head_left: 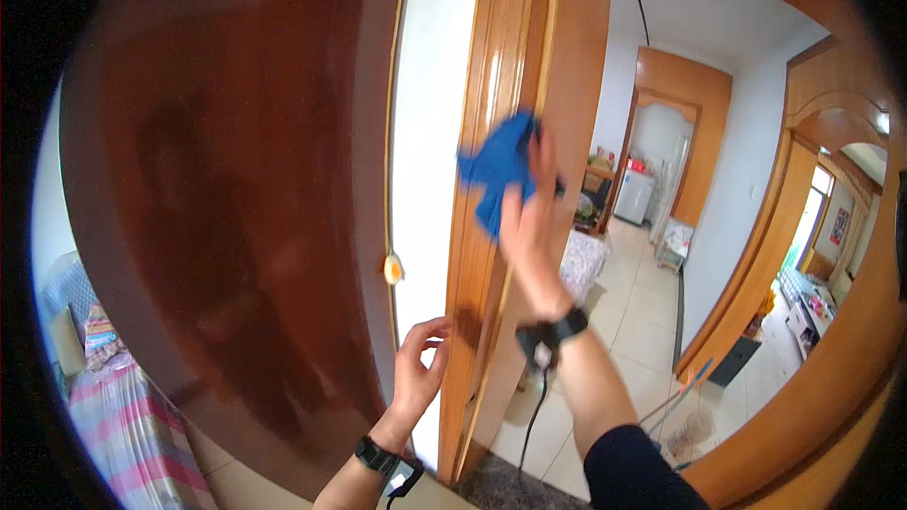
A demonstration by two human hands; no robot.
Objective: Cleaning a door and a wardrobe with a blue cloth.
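My right hand is raised and presses a crumpled blue cloth against the glossy wooden door frame. Slight blur softens its fingers, and the cloth hides part of the frame. Lower down, my left hand is beside the edge of the same frame, its fingers loosely curved and apart, holding nothing. Whether its fingertips touch the wood I cannot tell. Both wrists wear a black strap with a small device and a cable.
A large dark brown glossy panel fills the left, with a small egg-shaped ornament at its edge. A bed with a striped sheet lies lower left. Through the doorway are a tiled floor, a white appliance and a bucket.
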